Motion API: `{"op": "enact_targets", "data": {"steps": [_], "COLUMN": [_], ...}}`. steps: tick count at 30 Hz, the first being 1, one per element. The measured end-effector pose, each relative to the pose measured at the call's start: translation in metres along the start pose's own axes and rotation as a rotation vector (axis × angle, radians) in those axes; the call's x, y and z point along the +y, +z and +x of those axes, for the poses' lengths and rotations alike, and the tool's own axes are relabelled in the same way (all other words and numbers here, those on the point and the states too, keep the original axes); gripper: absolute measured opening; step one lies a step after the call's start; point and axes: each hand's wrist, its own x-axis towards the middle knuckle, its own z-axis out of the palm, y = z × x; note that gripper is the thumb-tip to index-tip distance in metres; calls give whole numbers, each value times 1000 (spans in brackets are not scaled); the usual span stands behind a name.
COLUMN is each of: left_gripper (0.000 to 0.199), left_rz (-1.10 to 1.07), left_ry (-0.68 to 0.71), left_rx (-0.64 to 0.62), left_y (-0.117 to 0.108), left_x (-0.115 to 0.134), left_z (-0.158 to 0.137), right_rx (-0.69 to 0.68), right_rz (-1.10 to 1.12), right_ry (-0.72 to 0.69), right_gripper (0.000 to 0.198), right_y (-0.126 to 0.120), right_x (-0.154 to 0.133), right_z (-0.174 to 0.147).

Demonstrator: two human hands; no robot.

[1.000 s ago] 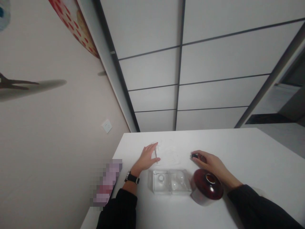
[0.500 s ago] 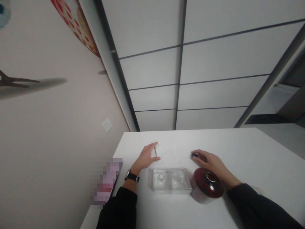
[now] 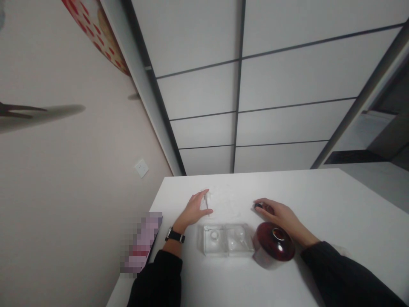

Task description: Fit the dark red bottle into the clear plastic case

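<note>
My left hand (image 3: 192, 209), with a dark watch (image 3: 175, 235) on its wrist, rests on the white table. Its thumb and fingers are spread along the left edge of a thin, see-through sheet (image 3: 223, 204) that lies flat and is hard to make out. Farther right, my right hand (image 3: 275, 212) is closed round a small dark object (image 3: 258, 205), too small to identify. A clear two-part container (image 3: 227, 256) lies nearer to me, between my arms. Touching or close to its right side stands a jar with a dark red, glossy lid (image 3: 275, 242), just below my right hand.
A pinkish, blurred-out flat item (image 3: 145, 238) lies at the left edge of the table (image 3: 297, 183). A wall with a socket (image 3: 141, 168) borders the left. White panelled doors (image 3: 204, 128) rise behind the far edge.
The whole view has shifted slightly, so everything appears a little farther left. Both hands keep their poses, and the things on the table have not visibly moved.
</note>
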Motion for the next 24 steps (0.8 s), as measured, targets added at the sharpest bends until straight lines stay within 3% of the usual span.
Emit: {"op": "enact_targets", "data": {"steps": [24], "left_gripper": [80], "left_rz": [-61], "left_ry": [40], "left_rx": [51], "left_y": [1], "left_x": [-2], "left_z": [4], "right_rx": [-13], "right_rz": [-13], "right_ry": [-1], "right_gripper": [46], "right_y": [-2], "right_x": [-2], "right_z": [0]}}
